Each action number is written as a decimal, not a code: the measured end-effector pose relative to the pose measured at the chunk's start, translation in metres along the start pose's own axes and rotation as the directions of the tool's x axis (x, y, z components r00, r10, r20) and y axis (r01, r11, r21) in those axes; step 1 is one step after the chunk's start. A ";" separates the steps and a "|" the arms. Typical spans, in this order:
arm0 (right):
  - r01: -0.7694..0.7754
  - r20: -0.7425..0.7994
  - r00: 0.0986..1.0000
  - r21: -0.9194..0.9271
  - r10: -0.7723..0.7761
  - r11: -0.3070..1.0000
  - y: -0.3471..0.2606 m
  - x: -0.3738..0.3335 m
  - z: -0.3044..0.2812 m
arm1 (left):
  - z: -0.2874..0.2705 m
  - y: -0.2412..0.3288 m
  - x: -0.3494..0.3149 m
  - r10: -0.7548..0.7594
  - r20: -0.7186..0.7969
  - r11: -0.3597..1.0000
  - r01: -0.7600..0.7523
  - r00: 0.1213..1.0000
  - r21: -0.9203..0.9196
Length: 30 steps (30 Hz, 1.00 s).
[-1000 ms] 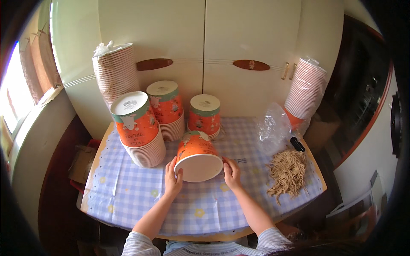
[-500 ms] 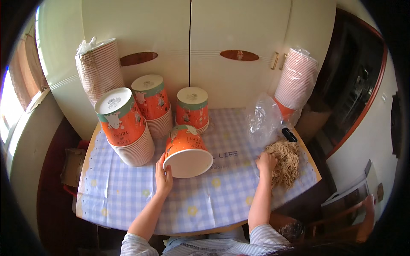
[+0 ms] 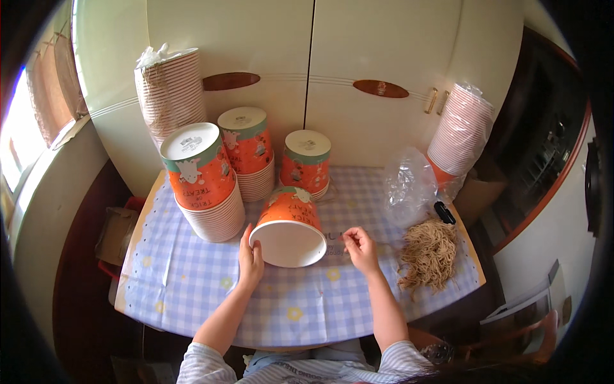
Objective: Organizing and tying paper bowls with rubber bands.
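An orange paper bucket [image 3: 295, 211] with a green band lies tilted on the table, its white open mouth turned toward me. My left hand [image 3: 251, 261] grips its left rim, thumb by the opening and fingers along the outside. Just right of the bucket, my right hand [image 3: 361, 250] is raised with thumb and fingers pinched together. Whatever is between those fingertips is too thin or hidden to make out. Farther right lies a loose heap of tan twine strands [image 3: 430, 254], apart from my right hand.
Upside-down bucket stacks stand at the left [image 3: 203, 173], behind it [image 3: 246, 147] and at centre back [image 3: 306, 160]. Wrapped stacks rise at the back left [image 3: 169, 96] and back right [image 3: 460, 125]. A clear plastic bag [image 3: 409, 185] and a black object [image 3: 444, 212] lie near the twine.
My right hand has left the twine heap and moved left toward the bucket, fingers pinched. My left hand still holds the bucket. The whole view has shifted slightly.
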State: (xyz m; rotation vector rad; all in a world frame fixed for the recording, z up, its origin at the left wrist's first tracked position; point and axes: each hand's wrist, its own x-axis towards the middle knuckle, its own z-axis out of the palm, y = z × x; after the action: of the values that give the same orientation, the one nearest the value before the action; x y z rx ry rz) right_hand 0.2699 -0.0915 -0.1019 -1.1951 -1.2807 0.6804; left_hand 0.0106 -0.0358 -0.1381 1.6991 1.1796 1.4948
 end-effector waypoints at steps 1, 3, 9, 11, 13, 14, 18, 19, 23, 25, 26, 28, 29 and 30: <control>-0.041 0.029 0.999 0.082 0.039 0.996 0.001 -0.003 0.007 | -0.001 -0.001 0.001 -0.032 -0.011 0.998 0.032 0.999 -0.053; -0.011 0.055 0.998 0.152 0.003 0.988 0.003 -0.006 0.020 | -0.004 -0.011 0.002 0.003 -0.051 1.000 -0.003 0.999 -0.007; -0.052 0.134 0.991 0.248 0.019 0.967 0.012 -0.010 0.030 | -0.012 0.014 0.003 -0.180 0.027 0.929 0.179 0.983 -0.323; -0.106 0.133 0.989 0.275 0.071 0.956 0.009 -0.013 0.029 | -0.015 0.017 0.004 -0.120 0.056 0.906 0.132 0.991 -0.401; -0.097 0.150 0.987 0.311 0.052 0.945 0.015 -0.014 0.028 | -0.019 0.017 0.007 -0.064 0.052 0.915 0.080 0.997 -0.396; -0.090 0.165 0.986 0.343 0.034 0.935 0.017 -0.014 0.027 | -0.020 0.020 0.009 -0.010 0.050 0.919 0.029 0.999 -0.393; 0.016 0.155 0.985 0.327 -0.071 0.945 0.006 -0.012 0.020 | -0.031 0.053 0.012 -0.203 0.117 0.870 0.234 0.972 -0.434; 0.046 0.114 0.989 0.376 -0.095 0.925 -0.001 -0.011 0.020 | -0.035 0.054 0.013 -0.217 0.136 0.905 0.252 0.967 -0.344; 0.156 0.005 0.985 0.426 -0.175 0.891 -0.013 -0.006 0.016 | -0.038 0.072 0.023 -0.234 0.260 0.956 0.270 0.937 -0.115; 0.238 -0.079 0.971 0.429 -0.226 0.871 -0.031 0.001 0.016 | -0.041 0.088 0.028 -0.221 0.317 0.971 0.240 0.922 -0.021; 0.243 -0.080 0.970 0.431 -0.231 0.869 -0.041 0.004 0.016 | -0.042 0.092 0.030 -0.224 0.370 0.974 0.193 0.902 0.118; 0.282 -0.029 0.954 0.412 -0.297 0.867 -0.063 0.010 0.012 | -0.042 0.100 0.031 -0.157 0.458 0.942 -0.007 0.875 0.337; 0.291 -0.014 0.949 0.420 -0.315 0.860 -0.075 0.012 0.011 | -0.042 0.109 0.031 -0.151 0.460 0.943 -0.013 0.875 0.334; 0.297 -0.017 0.948 0.417 -0.319 0.859 -0.085 0.014 0.010 | -0.041 0.124 0.031 -0.198 0.513 0.912 -0.035 0.835 0.408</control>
State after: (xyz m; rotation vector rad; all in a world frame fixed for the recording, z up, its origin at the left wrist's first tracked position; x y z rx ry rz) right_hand 0.2445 -0.1018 -0.0199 -0.6083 -1.2552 0.7048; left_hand -0.0003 -0.0682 -0.0083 2.1207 1.2640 0.6409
